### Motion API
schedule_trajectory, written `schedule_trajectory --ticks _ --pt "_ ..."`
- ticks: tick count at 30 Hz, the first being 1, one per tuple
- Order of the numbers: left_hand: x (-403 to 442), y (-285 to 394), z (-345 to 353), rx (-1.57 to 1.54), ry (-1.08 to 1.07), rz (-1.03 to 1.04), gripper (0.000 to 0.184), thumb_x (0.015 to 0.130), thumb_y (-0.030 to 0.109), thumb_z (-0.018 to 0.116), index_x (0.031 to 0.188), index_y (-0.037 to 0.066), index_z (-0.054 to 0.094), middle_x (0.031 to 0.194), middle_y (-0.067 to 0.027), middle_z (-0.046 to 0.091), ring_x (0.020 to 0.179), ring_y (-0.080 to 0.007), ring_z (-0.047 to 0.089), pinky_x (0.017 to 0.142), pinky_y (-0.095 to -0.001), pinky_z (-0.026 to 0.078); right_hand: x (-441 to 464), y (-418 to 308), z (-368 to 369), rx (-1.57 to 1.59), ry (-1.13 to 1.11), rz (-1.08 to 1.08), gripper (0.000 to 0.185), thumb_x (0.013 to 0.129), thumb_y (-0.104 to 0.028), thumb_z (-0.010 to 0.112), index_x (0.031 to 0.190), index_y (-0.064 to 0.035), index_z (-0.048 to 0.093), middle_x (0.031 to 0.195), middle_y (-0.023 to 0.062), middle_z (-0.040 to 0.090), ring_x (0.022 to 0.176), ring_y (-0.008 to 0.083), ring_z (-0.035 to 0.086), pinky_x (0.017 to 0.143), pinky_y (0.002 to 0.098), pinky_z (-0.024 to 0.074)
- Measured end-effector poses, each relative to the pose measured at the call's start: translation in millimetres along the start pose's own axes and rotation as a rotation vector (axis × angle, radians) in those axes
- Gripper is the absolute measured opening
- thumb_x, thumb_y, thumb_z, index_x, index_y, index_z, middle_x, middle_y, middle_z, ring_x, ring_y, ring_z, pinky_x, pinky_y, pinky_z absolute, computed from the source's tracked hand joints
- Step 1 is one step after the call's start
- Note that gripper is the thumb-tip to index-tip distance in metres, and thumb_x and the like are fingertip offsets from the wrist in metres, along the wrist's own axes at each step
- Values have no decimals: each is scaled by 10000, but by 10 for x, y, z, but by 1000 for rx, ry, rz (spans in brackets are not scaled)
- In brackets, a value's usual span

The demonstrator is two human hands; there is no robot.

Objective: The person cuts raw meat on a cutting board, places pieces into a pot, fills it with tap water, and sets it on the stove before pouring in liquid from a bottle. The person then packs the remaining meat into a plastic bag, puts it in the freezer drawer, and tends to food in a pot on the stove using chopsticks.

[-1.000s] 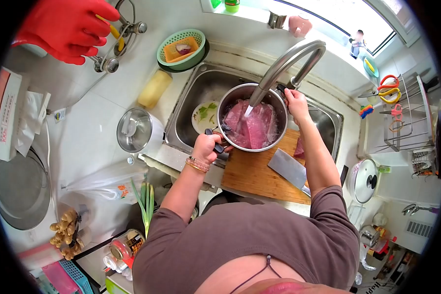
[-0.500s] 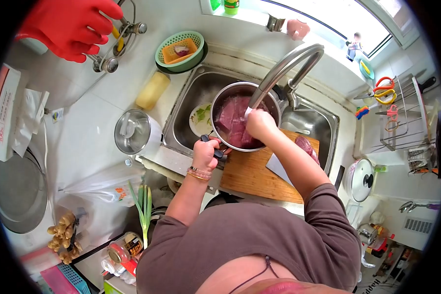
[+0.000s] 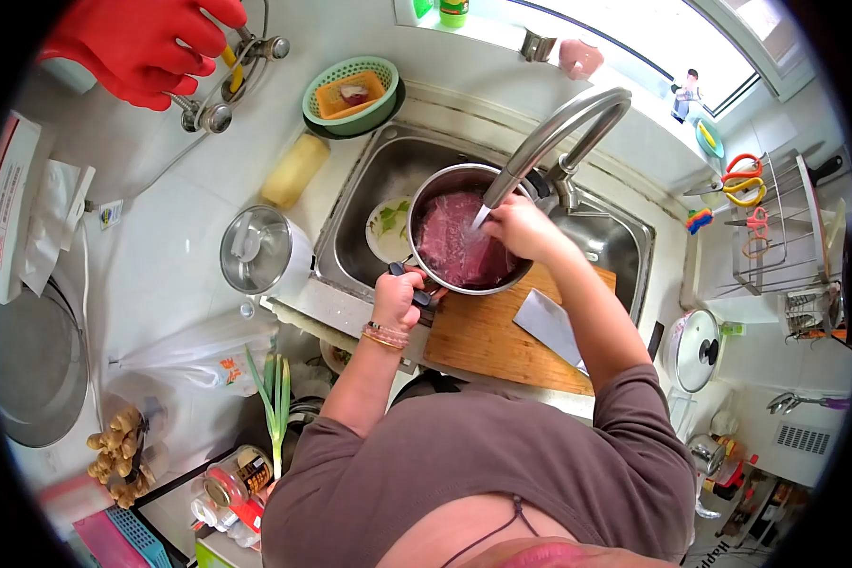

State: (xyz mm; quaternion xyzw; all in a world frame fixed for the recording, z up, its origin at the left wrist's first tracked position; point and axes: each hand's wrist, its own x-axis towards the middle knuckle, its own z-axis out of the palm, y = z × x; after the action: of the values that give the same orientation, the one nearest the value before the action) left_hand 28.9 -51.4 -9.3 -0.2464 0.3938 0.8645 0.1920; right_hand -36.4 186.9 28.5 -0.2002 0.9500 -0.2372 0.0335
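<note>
My left hand (image 3: 397, 299) is closed round the black handle of a steel pot (image 3: 530, 269) at the sink's near edge. Red meat (image 3: 459, 237) lies in the pot, with water running onto it from the faucet (image 3: 553, 133). Over the pot's right side, my right hand (image 3: 523, 228) is bent beside the white spout tip; its fingertips are partly hidden, so what they hold is unclear. Below the pot, a cleaver (image 3: 547, 322) rests on the wooden cutting board (image 3: 473, 331), its handle hidden under my right forearm.
The sink (image 3: 355, 248) holds a plate with green scraps (image 3: 388, 230). Left of it are a clear-lidded container (image 3: 257, 251) and a pale peeled vegetable (image 3: 296, 172). A green basket (image 3: 374, 68) stands behind. A pot lid (image 3: 696, 350) and a wire rack (image 3: 786, 227) are at right.
My right hand has left the pot's far handle and moved over the meat, then slightly right since half a second ago. My left hand keeps its grip on the near handle.
</note>
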Motion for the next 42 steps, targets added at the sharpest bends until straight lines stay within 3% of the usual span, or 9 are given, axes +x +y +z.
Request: schedule_trajectory --ticks 5,9,16,24,27,28,31,34,42 --pt "91 17 -69 -30 35 5 173 680 -130 444 813 -38 506 913 -181 557 863 -334 595 748 -542 546 -393 421 -570 266 506 202 163 825 -119 589 937 -22 657 965 157 638 885 331 605 791 402 487" --pt "141 -10 -169 -54 61 24 192 670 -127 448 813 -26 527 935 -178 569 910 -344 593 780 -551 529 -593 1183 -498 -526 -378 659 198 804 -86 510 895 -30 677 977 194 649 929 345 623 815 418 494" --pt "-85 40 -430 -84 118 48 210 665 -127 438 833 -31 520 904 -172 559 888 -352 588 804 -565 511 -485 1725 -410 -513 -259 695 136 735 -63 610 839 -22 688 914 211 647 869 326 640 741 387 515" --pt "-415 -47 -1023 -189 88 135 191 681 -110 446 837 -37 529 910 -157 565 860 -327 599 779 -567 523 -1000 871 -1115 1073 287 405 238 890 -209 549 1013 -37 659 1029 95 650 908 183 622 773 299 493" --pt "-734 -54 -1049 -206 143 213 211 672 -111 436 846 -37 529 916 -147 562 879 -336 598 780 -565 524 -881 1287 -367 -204 -112 528 191 853 -152 549 975 -87 681 1070 82 640 912 252 624 814 363 492" --pt "-815 -113 -1147 -192 162 233 204 674 -111 434 838 -32 527 915 -146 561 876 -335 596 781 -567 523 -1057 1192 -249 -784 216 4 181 807 -100 554 931 -88 684 1027 103 639 912 302 614 832 401 476" --pt "-1026 -196 -1233 -218 229 292 187 672 -111 439 813 -19 522 917 -145 559 877 -330 591 783 -571 521 -936 1036 -10 99 316 375 137 806 -41 581 920 -27 655 1018 124 626 871 266 622 753 329 497" --pt "-1157 -282 -1391 -246 305 317 176 666 -114 448 792 -11 516 915 -144 559 884 -328 588 788 -572 519 -1013 800 -4 209 200 120 140 801 -41 569 906 20 639 956 158 631 851 288 626 760 327 496" --pt "-1172 -341 -1840 -269 259 259 219 656 -115 458 838 -22 537 923 -146 570 855 -313 598 797 -539 524 -1511 480 45 316 266 364 151 845 -81 574 948 9 637 837 114 644 747 167 605 666 268 483"
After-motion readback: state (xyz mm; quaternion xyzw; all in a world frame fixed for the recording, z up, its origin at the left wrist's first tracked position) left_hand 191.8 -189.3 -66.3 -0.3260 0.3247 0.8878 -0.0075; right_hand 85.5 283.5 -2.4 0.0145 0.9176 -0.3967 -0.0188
